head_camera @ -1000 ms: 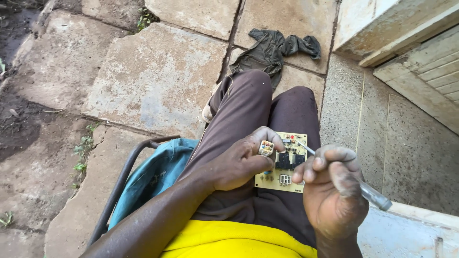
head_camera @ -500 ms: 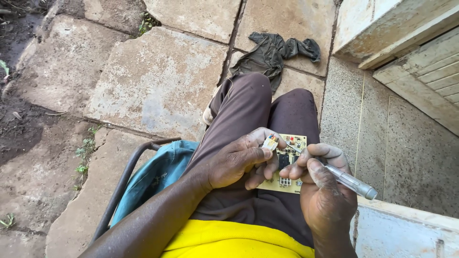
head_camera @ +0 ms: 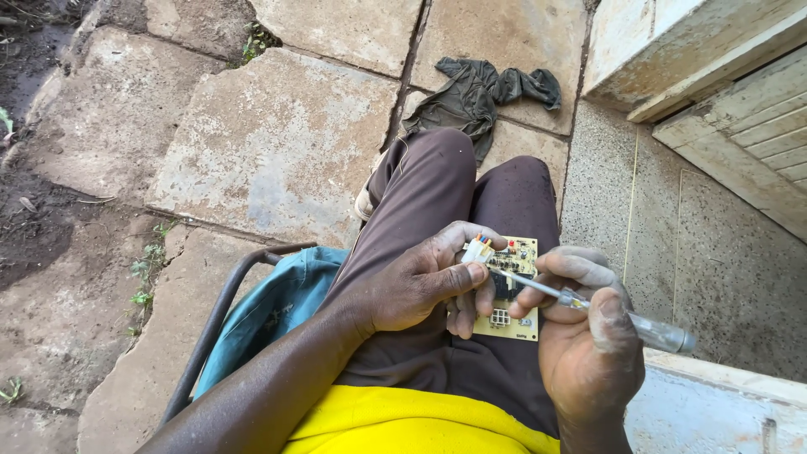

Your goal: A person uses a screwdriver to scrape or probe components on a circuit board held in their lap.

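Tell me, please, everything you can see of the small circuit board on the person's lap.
The circuit board is a small pale yellow rectangle lying roughly flat over the thighs. It carries dark components, a white block connector near its lower edge and a white plug with coloured wires at its upper left. The left hand grips its left side, thumb across the face. The screwdriver, held in the right hand, has its shaft across the board; its tip is hidden.

Left hand (head_camera: 420, 282) grips circuit board (head_camera: 513, 290); right hand (head_camera: 584, 336) presses screwdriver (head_camera: 605, 311) tip on it
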